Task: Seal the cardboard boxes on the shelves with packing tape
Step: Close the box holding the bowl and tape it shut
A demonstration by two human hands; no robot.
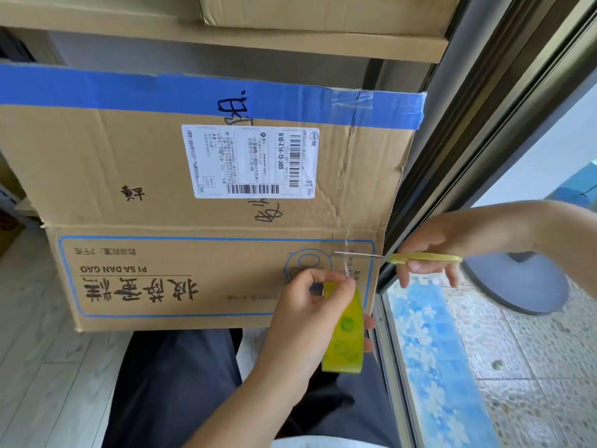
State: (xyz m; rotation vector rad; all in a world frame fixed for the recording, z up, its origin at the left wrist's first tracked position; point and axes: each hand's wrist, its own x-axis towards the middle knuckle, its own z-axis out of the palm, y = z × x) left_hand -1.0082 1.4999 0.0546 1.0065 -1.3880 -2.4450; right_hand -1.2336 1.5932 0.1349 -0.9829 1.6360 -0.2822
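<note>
The box [206, 202] fills the middle of the view, running off the frame at 9 o'clock, so its left end is cut off. Its top face tilts toward the camera; its front face hangs below. The upper shelf [226, 37] crosses at 12 o'clock, with another carton [323, 9] on it, mostly cut off by the top edge. What the box stands on is hidden.

The box is brown, creased near its right corner, with a blue tape band [161, 92] along the far edge of its top. A strip of clear tape [347, 253] runs down over the front edge at 4 o'clock; it is faint and its full run is hard to trace.

A white label [252, 161] with barcodes sits on the top face, turned sideways; "610-E14-13-305" can be read, the small print cannot. Handwritten black marks lie around it, unreadable. The front face, upside down to the camera, reads "PI SA DAN GAO" above large printed characters inside a blue frame.

The left hand [303, 321], at 5 o'clock, grips the yellow-green tape roll [344, 331], thumb and forefinger pinching the strip just above the roll. The right hand [429, 253], at 3 o'clock, has its fingers curled through the yellow handles of the scissors [397, 257], whose blades reach left across the clear strip; how far the blades gape cannot be told. Beyond it stands a dark window frame [452, 140].
</note>
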